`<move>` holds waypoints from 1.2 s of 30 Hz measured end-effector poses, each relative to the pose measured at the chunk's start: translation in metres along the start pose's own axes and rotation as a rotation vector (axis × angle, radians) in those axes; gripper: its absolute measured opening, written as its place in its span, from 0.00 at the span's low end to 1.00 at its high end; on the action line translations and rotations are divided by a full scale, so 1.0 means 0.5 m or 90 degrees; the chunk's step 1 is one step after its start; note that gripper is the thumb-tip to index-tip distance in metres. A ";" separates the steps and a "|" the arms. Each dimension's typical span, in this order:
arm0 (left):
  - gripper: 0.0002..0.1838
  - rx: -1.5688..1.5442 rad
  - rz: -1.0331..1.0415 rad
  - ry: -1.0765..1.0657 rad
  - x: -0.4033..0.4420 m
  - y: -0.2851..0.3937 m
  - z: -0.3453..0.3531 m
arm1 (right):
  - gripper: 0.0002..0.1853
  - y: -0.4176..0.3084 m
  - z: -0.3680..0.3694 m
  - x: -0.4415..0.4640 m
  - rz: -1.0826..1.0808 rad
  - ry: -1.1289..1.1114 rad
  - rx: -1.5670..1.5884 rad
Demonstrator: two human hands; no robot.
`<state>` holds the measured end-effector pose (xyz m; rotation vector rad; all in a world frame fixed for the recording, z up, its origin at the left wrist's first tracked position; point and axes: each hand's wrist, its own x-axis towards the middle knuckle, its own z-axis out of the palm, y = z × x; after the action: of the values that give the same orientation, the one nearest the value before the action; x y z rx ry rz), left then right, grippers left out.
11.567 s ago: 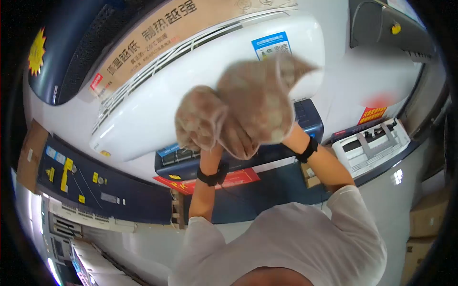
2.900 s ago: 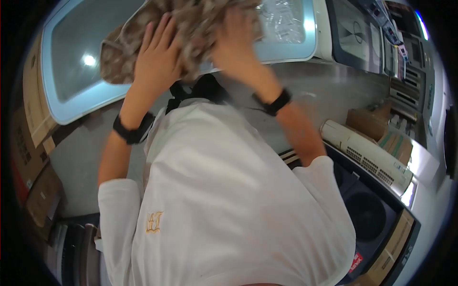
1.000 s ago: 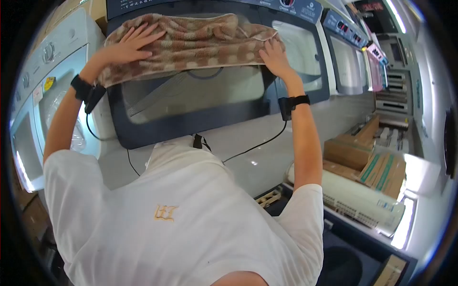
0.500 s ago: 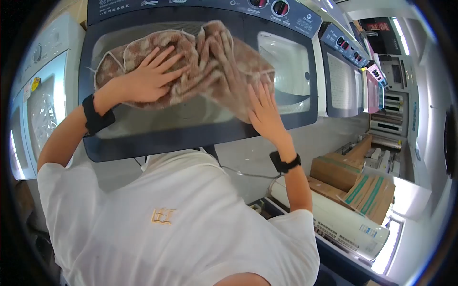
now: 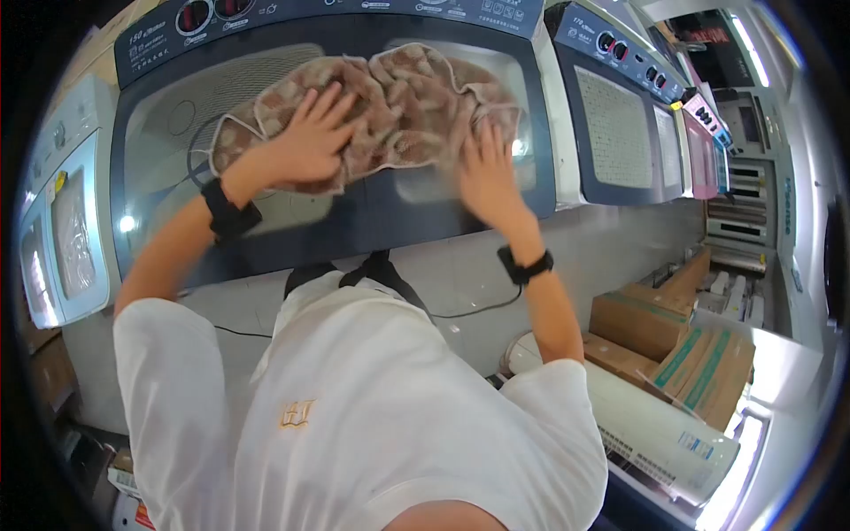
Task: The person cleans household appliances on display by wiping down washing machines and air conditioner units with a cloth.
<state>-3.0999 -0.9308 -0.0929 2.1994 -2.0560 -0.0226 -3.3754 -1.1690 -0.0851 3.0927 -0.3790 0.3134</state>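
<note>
A brown patterned towel point(image 5: 412, 97) with pale edging lies bunched over the dark, glass-topped lid of a washing machine point(image 5: 159, 239). My left hand point(image 5: 314, 142) rests on the towel's left part, palm down with fingers spread. My right hand point(image 5: 491, 177) lies against the towel's lower right part. Its fingers stretch forward over the cloth, slightly smeared by motion. Both hands press from above, not wrapped round the cloth. Black bands circle both wrists.
The control panel point(image 5: 328, 18) runs along the machine's back. Another dark washer point(image 5: 611, 133) stands at right and a white one point(image 5: 71, 212) at left. Cardboard boxes point(image 5: 637, 319) and a long white appliance point(image 5: 655, 434) sit at lower right. A cable point(image 5: 482, 310) crosses the floor.
Both hands and the towel have shifted right across the lid. The towel's right part is more bunched, with its lower corner drawn up. The view has turned, showing more of the machine's left end.
</note>
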 end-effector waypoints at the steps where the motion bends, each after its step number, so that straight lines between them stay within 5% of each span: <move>1: 0.36 -0.023 0.008 0.020 -0.002 0.041 -0.006 | 0.35 -0.022 -0.022 -0.032 -0.012 -0.012 0.061; 6: 0.34 -0.113 -0.051 0.052 -0.061 0.207 -0.054 | 0.36 0.077 -0.092 -0.135 -0.035 -0.209 0.162; 13: 0.31 -0.048 -0.330 0.120 -0.090 0.333 -0.037 | 0.35 0.351 0.033 -0.008 -0.044 -0.059 0.097; 15: 0.30 -0.006 -0.343 0.159 -0.051 0.329 -0.016 | 0.34 0.342 0.053 0.045 -0.088 -0.036 -0.063; 19: 0.28 0.053 -0.330 0.245 0.032 0.296 0.027 | 0.35 0.250 0.070 0.112 -0.001 -0.018 0.018; 25: 0.29 0.005 -0.331 0.207 -0.016 0.371 0.000 | 0.37 0.098 -0.027 -0.043 -0.087 -0.052 -0.023; 31: 0.28 -0.031 -0.379 0.178 -0.105 0.413 -0.024 | 0.37 0.132 -0.053 -0.204 0.150 -0.036 0.021; 36: 0.24 0.055 -0.374 0.263 -0.013 0.373 0.017 | 0.35 0.143 0.008 -0.130 0.233 0.072 -0.059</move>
<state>-3.2864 -0.9368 -0.0822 2.5111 -1.1828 0.4269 -3.4536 -1.2230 -0.1031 2.8840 -0.9267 0.4567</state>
